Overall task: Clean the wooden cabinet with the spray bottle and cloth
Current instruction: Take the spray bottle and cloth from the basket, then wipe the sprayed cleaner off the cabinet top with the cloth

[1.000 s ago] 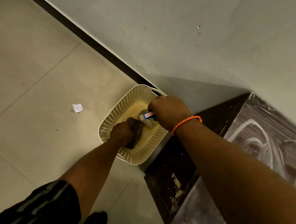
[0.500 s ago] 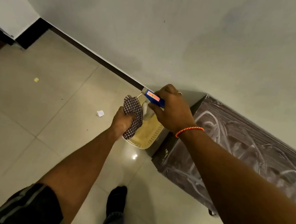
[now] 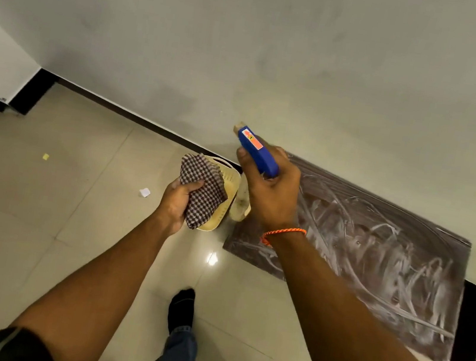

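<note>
My right hand [image 3: 269,191] grips a spray bottle [image 3: 257,150] with a blue trigger head and an orange label; its pale body hangs below my fist. A checked cloth [image 3: 202,188] is bunched in my left hand [image 3: 178,202], held just left of the bottle. Both hands hover above the floor near the left end of the low dark wooden cabinet [image 3: 374,258], whose top is covered in whitish dusty smears. An orange thread band circles my right wrist.
A cream plastic basket [image 3: 227,178] sits on the tiled floor against the wall, partly behind the cloth. Scraps of paper [image 3: 144,192] lie on the tiles to the left. My feet [image 3: 182,305] stand below, before the cabinet.
Both hands rose out of the basket carrying the cloth and spray bottle. The view pulled back and up, so the cabinet top now shows fully.
</note>
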A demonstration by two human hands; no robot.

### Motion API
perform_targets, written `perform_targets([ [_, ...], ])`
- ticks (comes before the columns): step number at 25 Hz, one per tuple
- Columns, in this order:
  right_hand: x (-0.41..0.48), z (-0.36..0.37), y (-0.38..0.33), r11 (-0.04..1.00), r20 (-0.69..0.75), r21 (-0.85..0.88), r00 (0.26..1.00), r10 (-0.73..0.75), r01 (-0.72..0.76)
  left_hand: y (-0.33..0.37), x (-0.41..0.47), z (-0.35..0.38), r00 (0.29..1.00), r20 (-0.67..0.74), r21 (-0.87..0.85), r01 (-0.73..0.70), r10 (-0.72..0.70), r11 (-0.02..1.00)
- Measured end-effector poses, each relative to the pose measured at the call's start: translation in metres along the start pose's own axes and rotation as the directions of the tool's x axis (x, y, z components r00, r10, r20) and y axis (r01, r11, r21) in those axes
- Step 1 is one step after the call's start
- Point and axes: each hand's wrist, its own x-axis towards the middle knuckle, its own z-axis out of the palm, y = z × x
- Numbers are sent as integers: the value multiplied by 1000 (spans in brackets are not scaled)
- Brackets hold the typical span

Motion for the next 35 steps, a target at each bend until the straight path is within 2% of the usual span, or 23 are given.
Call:
perform_targets([
  [2,-3,-25,-6,992,-93,123,996,15,-4,0,-6,8,999,43,-62,6,-3,998],
  [5,-5,-68,-9,980,-177,196,981,76,-41,-3,-12,20,998,63,-98,13,-7,995],
  [9,-15,-119,5,962,-174,227,965,196,-155,-11,-23,38,994,103,-202,64,-44,977],
  [13,-43,-136,40,924,-132,215,928,349,-317,-16,-33,59,982,176,-250,110,-67,962],
  [16,-71,-138,66,906,-103,215,915,391,-364,-21,-43,70,976,206,-282,133,-75,950],
  [18,-94,-135,87,892,-128,199,892,434,-405,-26,-45,66,981,178,-320,130,-75,938],
  [23,-153,-104,137,810,-190,75,790,584,-581,-38,-44,18,991,87,-434,130,-102,891],
  [25,-167,-88,154,771,-227,97,740,633,-630,-43,-39,-2,991,70,-434,131,-111,891],
  [35,-165,-59,185,710,-230,136,675,701,-691,-45,-16,-8,996,29,-417,87,-82,905],
])
